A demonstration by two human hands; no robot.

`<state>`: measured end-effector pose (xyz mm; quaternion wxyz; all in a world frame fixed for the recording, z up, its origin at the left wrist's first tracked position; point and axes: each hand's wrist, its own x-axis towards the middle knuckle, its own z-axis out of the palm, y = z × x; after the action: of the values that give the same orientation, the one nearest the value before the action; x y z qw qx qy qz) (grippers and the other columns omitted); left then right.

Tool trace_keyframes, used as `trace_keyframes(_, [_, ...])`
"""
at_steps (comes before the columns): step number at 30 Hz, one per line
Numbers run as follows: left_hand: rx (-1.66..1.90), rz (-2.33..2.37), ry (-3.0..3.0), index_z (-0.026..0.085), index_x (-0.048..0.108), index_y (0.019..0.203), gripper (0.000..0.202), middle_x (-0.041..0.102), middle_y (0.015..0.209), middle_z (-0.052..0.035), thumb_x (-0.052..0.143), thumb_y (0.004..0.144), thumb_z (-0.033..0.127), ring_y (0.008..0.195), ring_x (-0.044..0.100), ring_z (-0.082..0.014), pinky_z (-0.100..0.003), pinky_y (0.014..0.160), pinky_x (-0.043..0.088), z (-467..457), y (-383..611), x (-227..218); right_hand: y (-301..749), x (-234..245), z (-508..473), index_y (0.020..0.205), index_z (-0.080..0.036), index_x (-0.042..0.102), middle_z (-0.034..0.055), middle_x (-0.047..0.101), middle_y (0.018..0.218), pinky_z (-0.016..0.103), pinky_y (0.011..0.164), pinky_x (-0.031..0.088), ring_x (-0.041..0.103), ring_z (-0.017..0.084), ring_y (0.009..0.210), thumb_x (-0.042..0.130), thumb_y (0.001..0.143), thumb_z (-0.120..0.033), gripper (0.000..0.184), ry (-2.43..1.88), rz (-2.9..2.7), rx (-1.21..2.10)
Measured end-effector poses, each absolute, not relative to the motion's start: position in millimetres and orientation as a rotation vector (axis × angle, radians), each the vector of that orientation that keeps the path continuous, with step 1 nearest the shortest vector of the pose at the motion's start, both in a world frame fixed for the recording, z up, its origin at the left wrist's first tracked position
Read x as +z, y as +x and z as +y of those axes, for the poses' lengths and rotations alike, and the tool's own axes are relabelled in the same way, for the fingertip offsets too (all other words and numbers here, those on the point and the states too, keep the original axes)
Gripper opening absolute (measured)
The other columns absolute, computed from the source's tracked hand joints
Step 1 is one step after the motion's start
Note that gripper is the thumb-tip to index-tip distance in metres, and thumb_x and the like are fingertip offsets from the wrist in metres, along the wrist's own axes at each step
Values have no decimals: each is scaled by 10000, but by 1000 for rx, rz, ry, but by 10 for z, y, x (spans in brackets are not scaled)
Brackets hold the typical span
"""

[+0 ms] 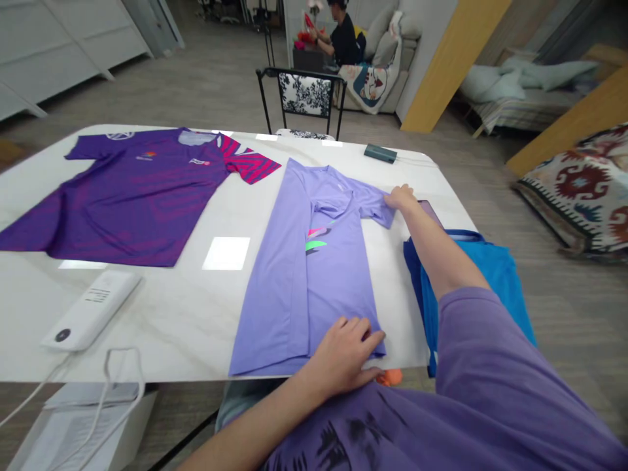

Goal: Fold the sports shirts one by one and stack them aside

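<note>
A lavender T-shirt (338, 275) lies on the white table in front of me, its left side folded inward over the front in a long strip. A pink and green print shows partly beside that fold. At the shirt's lower right corner, my left hand (343, 353) has its fingers curled at the hem, thumb below the edge. My right hand (402, 197) reaches out to the right sleeve and pinches its end. The sleeve is spread out sideways. Fabric between the fingers is mostly hidden.
A purple jersey (132, 196) lies spread at left. Folded blue clothing (495, 268) hangs over the right edge, near a phone (430, 212). A white power bank (93, 311) with a cable, a dark box (380, 154) and a chair (304, 98) are around. A person (346, 39) sits beyond.
</note>
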<state>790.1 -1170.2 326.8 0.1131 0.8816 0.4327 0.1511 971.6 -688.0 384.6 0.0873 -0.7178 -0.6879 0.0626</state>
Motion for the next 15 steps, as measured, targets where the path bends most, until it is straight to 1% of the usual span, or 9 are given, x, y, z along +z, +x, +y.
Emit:
trace_keyframes(2, [409, 1310, 2619, 227, 692, 1392, 593, 710, 1192, -157, 912, 945, 548, 1100, 688, -357, -531, 933, 544, -11724, 8002, 3201, 9743, 3817, -6915, 1620, -44, 569, 348, 446, 1714, 594, 1329, 404, 420, 455, 1652, 682, 1084, -471, 694, -2126, -2040, 140])
trace_keyframes(3, [396, 1332, 2629, 225, 703, 1343, 565, 710, 1193, -157, 926, 934, 544, 1108, 692, -359, -535, 940, 543, -11745, 8023, 3180, 9753, 3814, -6923, 1586, -52, 596, 341, 478, 1695, 606, 1330, 400, 444, 453, 1639, 691, 1075, -443, 651, -2117, -2046, 130])
trace_keyframes(5, [379, 1359, 2636, 215, 709, 1254, 530, 713, 1197, -154, 952, 911, 537, 1122, 702, -362, -535, 942, 546, -11798, 8037, 3156, 9778, 3828, -6924, 1521, -74, 635, 323, 560, 1630, 625, 1326, 406, 521, 437, 1586, 686, 1071, -367, 539, -2080, -2065, 154])
trace_keyframes(7, [364, 1384, 2632, 206, 698, 1205, 516, 722, 1190, -151, 959, 905, 536, 1119, 716, -364, -532, 919, 553, -11852, 8044, 3141, 9806, 3862, -6911, 1506, -95, 624, 309, 641, 1529, 618, 1280, 468, 626, 406, 1477, 675, 1075, -305, 482, -2004, -2036, 257])
trace_keyframes(9, [359, 1435, 2609, 212, 687, 1170, 435, 738, 1162, -143, 918, 946, 505, 1098, 732, -357, -526, 884, 556, -11896, 8058, 3129, 9822, 3915, -6899, 1514, -112, 591, 291, 693, 1424, 581, 1152, 584, 726, 363, 1286, 662, 1087, -275, 463, -1903, -1953, 427])
trace_keyframes(11, [363, 1483, 2572, 232, 679, 1127, 270, 754, 1117, -128, 842, 1004, 408, 1061, 753, -334, -512, 861, 552, -11928, 8072, 3128, 9814, 3992, -6902, 1510, -139, 566, 255, 714, 1360, 510, 973, 667, 762, 294, 1075, 643, 1102, -254, 431, -1805, -1864, 593])
trace_keyframes(13, [387, 1496, 2522, 248, 677, 1118, 155, 769, 1081, -115, 782, 1015, 297, 1022, 769, -312, -499, 855, 553, -11952, 8072, 3152, 9780, 4100, -6926, 1464, -169, 571, 194, 729, 1294, 445, 859, 680, 733, 217, 915, 633, 1108, -228, 367, -1718, -1767, 720])
trace_keyframes(14, [423, 1495, 2489, 250, 683, 1145, 156, 779, 1078, -112, 758, 1008, 253, 1013, 776, -306, -497, 859, 559, -11963, 8060, 3177, 9754, 4166, -6944, 1420, -182, 586, 158, 736, 1242, 422, 838, 674, 709, 186, 859, 641, 1102, -212, 323, -1674, -1718, 778])
trace_keyframes(15, [479, 1486, 2453, 248, 690, 1194, 198, 790, 1090, -112, 738, 1003, 228, 1016, 781, -305, -498, 865, 568, -11973, 8039, 3210, 9722, 4239, -6965, 1364, -192, 604, 122, 740, 1177, 407, 832, 666, 685, 163, 814, 658, 1090, -192, 280, -1625, -1666, 848])
